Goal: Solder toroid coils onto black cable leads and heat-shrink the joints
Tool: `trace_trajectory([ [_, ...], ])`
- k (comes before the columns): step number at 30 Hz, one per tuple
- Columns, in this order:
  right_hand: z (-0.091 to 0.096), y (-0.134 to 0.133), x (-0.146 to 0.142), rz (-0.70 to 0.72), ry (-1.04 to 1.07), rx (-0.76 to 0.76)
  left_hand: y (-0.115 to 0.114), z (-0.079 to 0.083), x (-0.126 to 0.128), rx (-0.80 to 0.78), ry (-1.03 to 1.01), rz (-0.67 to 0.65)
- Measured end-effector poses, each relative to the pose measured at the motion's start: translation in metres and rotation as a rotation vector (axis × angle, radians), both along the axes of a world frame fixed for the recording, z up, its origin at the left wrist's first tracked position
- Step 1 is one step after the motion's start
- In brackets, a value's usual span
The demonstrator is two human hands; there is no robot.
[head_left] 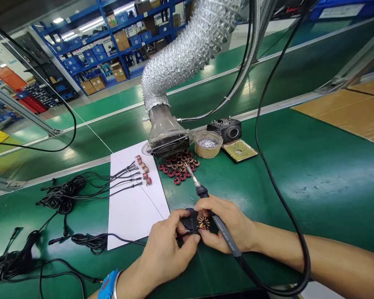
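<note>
My left hand (171,245) is closed, pinching a dark rounded part (191,220) between thumb and fingers; a thin black cable end lies along it. In my right hand (232,224) is a soldering iron (222,232), its metal tip pointing up and away over the bench. A small ring coil (204,223) wound in orange-red wire sits against the dark part, by my right fingertips. Whether my right fingers also grip the coil I cannot tell. Beyond the iron's tip lies a heap of similar ring coils (177,176).
A fume extractor (168,133) on a silver duct stands behind the coils. Right of it are a round tub (208,151), a tip-cleaning sponge tray (239,150) and a black holder (232,129). Black cables (65,195) and a white sheet (127,220) lie left. The iron's cord loops right.
</note>
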State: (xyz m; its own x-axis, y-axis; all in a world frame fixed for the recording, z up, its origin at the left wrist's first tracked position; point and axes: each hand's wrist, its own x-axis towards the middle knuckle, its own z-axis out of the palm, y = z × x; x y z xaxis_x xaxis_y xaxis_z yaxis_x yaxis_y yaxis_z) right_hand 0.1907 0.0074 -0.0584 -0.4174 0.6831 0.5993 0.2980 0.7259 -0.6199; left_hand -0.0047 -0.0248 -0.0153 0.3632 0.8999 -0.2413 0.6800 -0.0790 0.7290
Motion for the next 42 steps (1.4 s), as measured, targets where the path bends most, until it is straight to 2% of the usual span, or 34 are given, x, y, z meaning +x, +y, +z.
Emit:
trace_trajectory([
  [4,0.007,0.000,0.002,0.032,0.037,-0.071,0.001,0.008,-0.004,-0.112,-0.305,0.087],
  [7,0.010,-0.003,0.003,0.055,0.066,-0.110,0.004,0.011,-0.005,-0.094,-0.378,0.110],
  [12,0.012,-0.004,0.003,0.009,0.116,-0.117,0.006,0.016,-0.006,0.066,-0.227,0.111],
  [15,0.014,-0.003,0.004,0.031,0.130,-0.170,0.005,0.016,-0.006,0.075,-0.185,0.099],
  [24,0.016,-0.004,0.010,0.329,0.250,-0.636,0.001,0.006,-0.004,-0.031,-0.260,0.108],
  [28,0.013,-0.004,0.012,0.367,0.315,-0.771,0.000,0.006,-0.002,-0.014,-0.305,0.097],
  [35,0.014,-0.006,0.009,0.469,0.414,-0.840,-0.003,0.003,-0.004,0.022,-0.306,0.073],
  [42,0.013,-0.006,0.008,0.485,0.441,-0.919,-0.004,0.007,-0.003,0.182,-0.209,0.024],
])
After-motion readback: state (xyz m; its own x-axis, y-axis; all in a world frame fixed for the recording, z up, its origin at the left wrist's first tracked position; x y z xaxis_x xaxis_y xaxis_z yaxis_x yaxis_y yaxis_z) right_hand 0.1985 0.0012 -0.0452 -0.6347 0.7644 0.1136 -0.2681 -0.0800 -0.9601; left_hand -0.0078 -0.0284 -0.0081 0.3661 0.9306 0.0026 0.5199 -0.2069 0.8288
